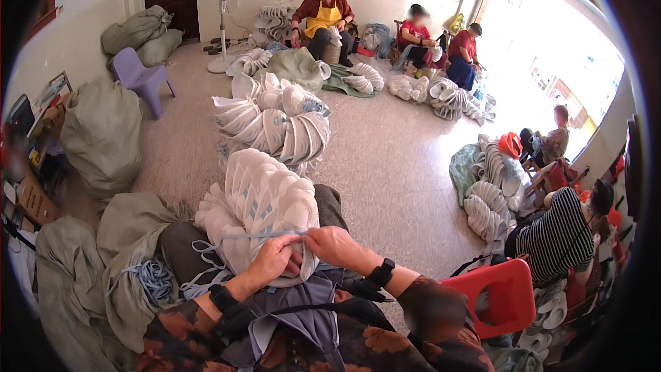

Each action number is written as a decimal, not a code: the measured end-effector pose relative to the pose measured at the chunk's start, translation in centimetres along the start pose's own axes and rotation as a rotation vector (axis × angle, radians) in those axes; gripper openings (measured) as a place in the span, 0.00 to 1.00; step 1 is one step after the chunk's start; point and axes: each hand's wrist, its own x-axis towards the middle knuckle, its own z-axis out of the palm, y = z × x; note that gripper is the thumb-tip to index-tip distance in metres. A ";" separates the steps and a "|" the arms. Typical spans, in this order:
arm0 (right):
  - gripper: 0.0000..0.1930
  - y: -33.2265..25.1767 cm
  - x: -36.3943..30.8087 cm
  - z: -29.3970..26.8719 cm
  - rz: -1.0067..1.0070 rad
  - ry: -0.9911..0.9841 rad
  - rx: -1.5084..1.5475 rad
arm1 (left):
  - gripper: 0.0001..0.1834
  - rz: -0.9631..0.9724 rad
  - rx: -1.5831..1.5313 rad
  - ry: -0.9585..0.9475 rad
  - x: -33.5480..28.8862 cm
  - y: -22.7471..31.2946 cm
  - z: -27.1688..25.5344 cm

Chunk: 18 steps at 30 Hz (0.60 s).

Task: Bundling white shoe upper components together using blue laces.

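Note:
A fanned stack of white shoe uppers point(255, 200) with light blue-grey trim rests on my lap. My left hand point(274, 260) is closed on the nearest shoe upper point(303, 219), its fingers partly inside the opening. Beside it, my right hand point(339, 246) pinches a light blue shoelace point(255, 235) at the upper's edge. That lace stretches leftward across the stack, just above my left hand. The fingertips of both hands nearly meet, and the eyelet between them is too small to make out. More loose laces point(153, 279) lie bundled on grey-green cloth to my left.
Another pile of uppers point(275, 120) stands on the floor ahead. Large sacks point(103, 134) and a purple chair point(143, 77) are at left. A red plastic stool point(499, 296) is close on my right. Several people sit among uppers along the far wall and right side.

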 end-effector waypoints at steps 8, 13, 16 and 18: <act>0.20 -1.0 -0.1 1.0 0.079 -0.168 -0.028 | 0.15 0.076 0.055 0.043 -0.6 -1.1 0.4; 0.12 -1.1 -1.1 1.0 0.162 -0.063 0.103 | 0.07 0.426 0.641 0.111 0.6 -1.8 -0.6; 0.09 0.3 -1.2 0.6 0.227 0.105 0.256 | 0.06 0.059 -0.040 -0.119 -2.2 1.9 -4.0; 0.11 0.4 -1.1 -0.1 0.339 0.149 0.288 | 0.10 0.430 -0.230 0.140 -5.7 4.9 -9.9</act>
